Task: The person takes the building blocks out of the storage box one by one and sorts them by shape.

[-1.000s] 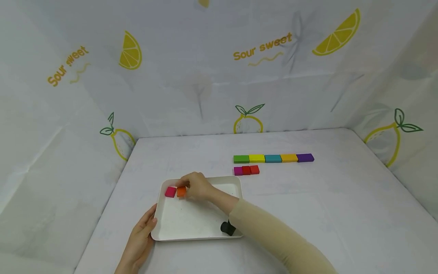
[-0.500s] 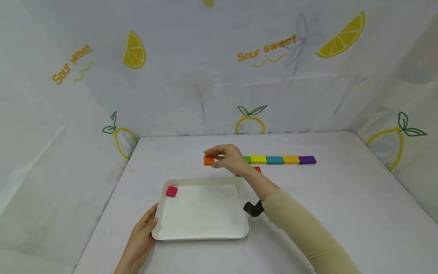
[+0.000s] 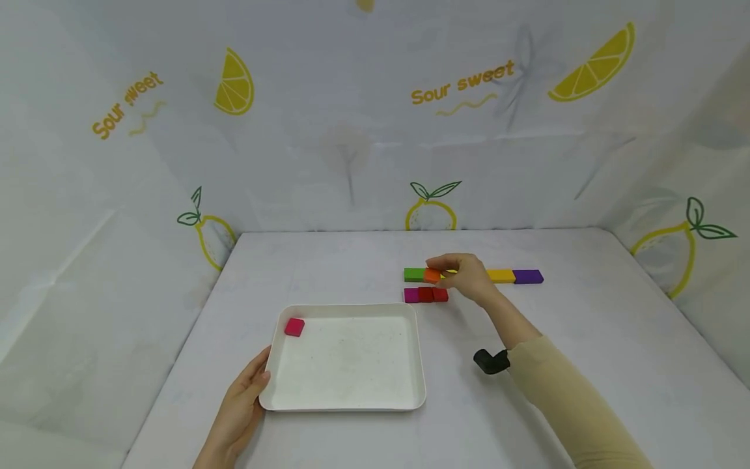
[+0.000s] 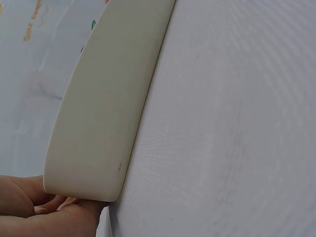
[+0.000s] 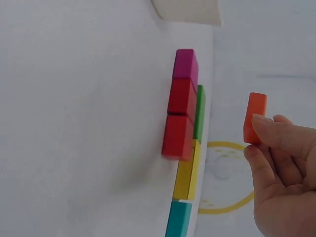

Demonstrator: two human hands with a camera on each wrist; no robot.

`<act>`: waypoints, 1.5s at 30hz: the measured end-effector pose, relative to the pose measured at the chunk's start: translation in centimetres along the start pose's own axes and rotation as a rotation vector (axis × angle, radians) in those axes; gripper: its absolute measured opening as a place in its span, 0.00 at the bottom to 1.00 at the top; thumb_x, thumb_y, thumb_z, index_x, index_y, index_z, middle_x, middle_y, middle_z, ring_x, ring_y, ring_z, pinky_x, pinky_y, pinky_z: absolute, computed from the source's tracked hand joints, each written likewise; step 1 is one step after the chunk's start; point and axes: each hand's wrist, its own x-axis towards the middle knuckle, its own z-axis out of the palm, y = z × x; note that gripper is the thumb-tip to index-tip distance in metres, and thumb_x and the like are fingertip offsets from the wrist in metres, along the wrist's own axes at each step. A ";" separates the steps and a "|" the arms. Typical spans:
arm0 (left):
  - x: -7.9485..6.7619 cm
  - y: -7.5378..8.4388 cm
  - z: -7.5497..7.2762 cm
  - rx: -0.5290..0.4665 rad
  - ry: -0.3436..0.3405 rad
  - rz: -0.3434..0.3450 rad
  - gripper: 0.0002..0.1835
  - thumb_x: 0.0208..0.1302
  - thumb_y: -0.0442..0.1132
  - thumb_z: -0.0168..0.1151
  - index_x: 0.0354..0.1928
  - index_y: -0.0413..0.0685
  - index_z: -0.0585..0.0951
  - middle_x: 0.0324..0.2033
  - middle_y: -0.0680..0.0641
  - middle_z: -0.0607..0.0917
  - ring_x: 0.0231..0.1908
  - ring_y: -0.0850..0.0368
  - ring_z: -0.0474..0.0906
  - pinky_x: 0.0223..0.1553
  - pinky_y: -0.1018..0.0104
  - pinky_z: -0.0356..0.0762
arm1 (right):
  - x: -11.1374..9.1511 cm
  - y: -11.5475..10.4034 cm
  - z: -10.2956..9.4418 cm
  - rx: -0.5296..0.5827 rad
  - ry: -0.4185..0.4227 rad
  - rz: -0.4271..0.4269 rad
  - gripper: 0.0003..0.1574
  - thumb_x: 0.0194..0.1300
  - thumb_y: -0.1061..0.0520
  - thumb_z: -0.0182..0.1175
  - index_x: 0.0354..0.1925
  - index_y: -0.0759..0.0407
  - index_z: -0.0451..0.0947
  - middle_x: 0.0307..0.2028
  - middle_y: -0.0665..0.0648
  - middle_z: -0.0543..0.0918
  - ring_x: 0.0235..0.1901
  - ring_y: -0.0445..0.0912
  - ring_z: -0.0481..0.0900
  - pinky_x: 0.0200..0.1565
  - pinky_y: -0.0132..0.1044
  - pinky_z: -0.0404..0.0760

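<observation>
My right hand (image 3: 471, 279) pinches a small orange block (image 3: 432, 275) between thumb and fingers, above the back row of blocks. In the right wrist view the orange block (image 5: 253, 118) stands clear of the rows. That back row runs green (image 3: 414, 275), yellow, teal, orange-yellow (image 3: 500, 276) and purple (image 3: 528, 277); my hand covers most of its middle. Just in front lies a short row of magenta (image 3: 411, 296), dark red (image 3: 425, 295) and red (image 3: 440, 296) blocks. My left hand (image 3: 237, 404) holds the left side of a white tray (image 3: 351, 365).
A pinkish-red block (image 3: 294, 327) lies in the tray's back left corner. A black wrist camera (image 3: 491, 362) sticks out from the right sleeve (image 3: 562, 397). Behind the table (image 3: 328, 260) hangs a white cloth (image 3: 293, 169) with lemon prints.
My right hand has lifted the orange block out of the tray and carried it back and right to over the back row. The left hand stays at the tray.
</observation>
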 end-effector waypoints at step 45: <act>0.0 -0.1 0.2 0.006 0.014 -0.014 0.33 0.78 0.43 0.45 0.78 0.45 0.47 0.79 0.42 0.47 0.59 0.88 0.64 0.57 0.89 0.68 | -0.5 6.2 -1.9 -0.081 -0.058 0.091 0.30 0.58 0.70 0.62 0.60 0.56 0.79 0.62 0.62 0.80 0.68 0.60 0.68 0.69 0.58 0.68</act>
